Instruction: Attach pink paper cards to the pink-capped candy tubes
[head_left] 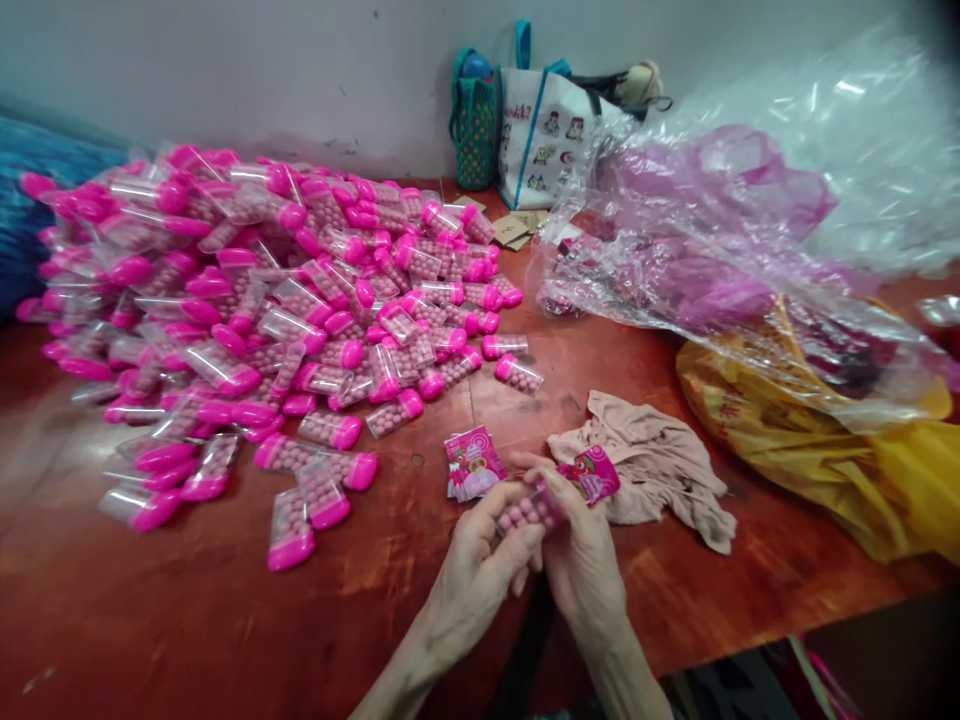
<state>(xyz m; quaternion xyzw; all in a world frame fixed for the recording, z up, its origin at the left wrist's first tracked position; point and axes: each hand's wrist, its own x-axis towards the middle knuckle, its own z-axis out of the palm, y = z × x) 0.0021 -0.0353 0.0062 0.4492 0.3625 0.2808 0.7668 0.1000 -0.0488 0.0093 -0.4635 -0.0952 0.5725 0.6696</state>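
Reddish-brown tabletop (360, 630) stood before pale wall (300, 80); left hand (472, 565) and right hand (589, 570) both closed around one clear container (527, 512) of pink balls, above tabletop's front part; pink printed label (596, 474) stuck out past right hand, whether gripped could not be told; stack of similar labels (472, 462) lay just beyond left hand; crumpled cloth (656, 455) lay beside right hand; heap of pink-capped containers (300, 300) spread across left side; yellow bag (795, 455) lay at right

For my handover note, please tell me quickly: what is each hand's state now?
Left hand: closed, holding clear plastic container of pink balls.
Right hand: closed on the same container; grip on pink printed label unclear.
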